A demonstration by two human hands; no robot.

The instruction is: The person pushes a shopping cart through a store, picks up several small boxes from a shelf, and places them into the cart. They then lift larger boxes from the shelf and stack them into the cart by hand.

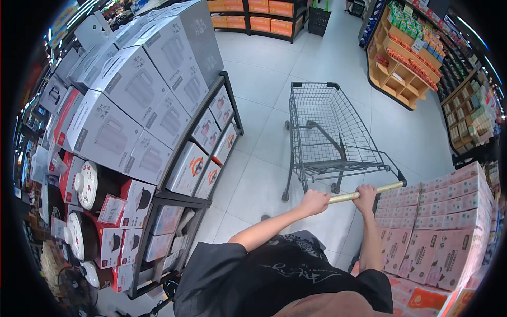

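Observation:
A wire shopping cart (338,127) stands in front of me on the tiled floor, and no goods show in its basket. Its pale yellow handle (388,187) runs slantwise across my front. My left hand (315,202) is closed round the handle's left end. Farther right along the same bar, my right hand (364,196) grips it too, with a short stretch of handle showing between the hands.
Boxed kettles (140,84) are stacked on a black shelf at left, above boxed cooking pots (92,185). Pink cartons (433,232) rise close on my right. A wooden snack stand (404,68) and a black basket (318,21) stand farther ahead. Grey floor (253,127) lies between.

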